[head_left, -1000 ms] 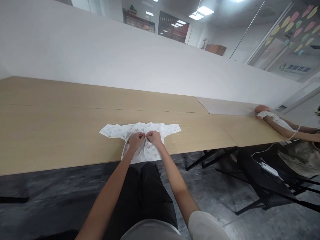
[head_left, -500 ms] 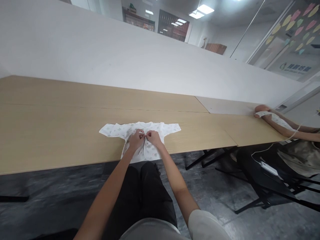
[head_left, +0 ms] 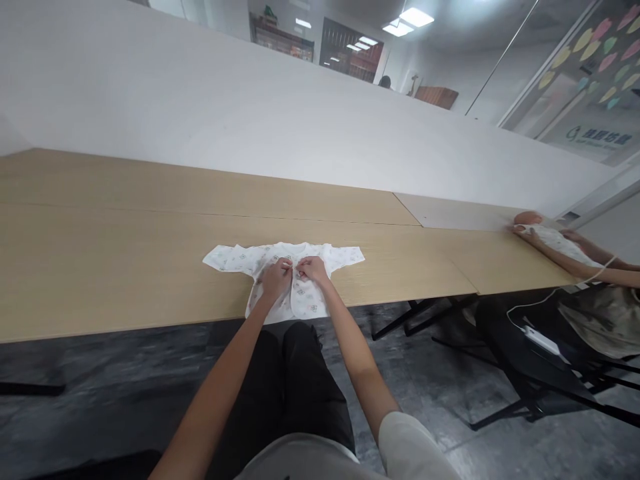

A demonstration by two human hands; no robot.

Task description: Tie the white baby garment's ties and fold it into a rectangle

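A small white long-sleeved baby shirt (head_left: 313,303) with a fine print lies face up on the table, sleeves spread to both sides. Its lower hem reaches the table's front edge. My left hand (head_left: 278,275) pinches the front opening near the chest from the left. Close beside it, my right hand (head_left: 312,268) pinches the other side of the opening. The fingertips of both hands almost meet at the middle of the shirt. Any fastener between them is too small to make out.
The light wooden table (head_left: 125,267) runs along a white wall (head_left: 250,120). At the far right another person's hands hold a doll (head_left: 529,219) in white cloth. A black chair (head_left: 520,340) with a white power strip (head_left: 545,343) stands below there.
My hands stay at the shirt's front opening, with the fingertips shifted slightly. At the right, the other person's arms and the doll have moved a little. The whole view has shifted slightly.
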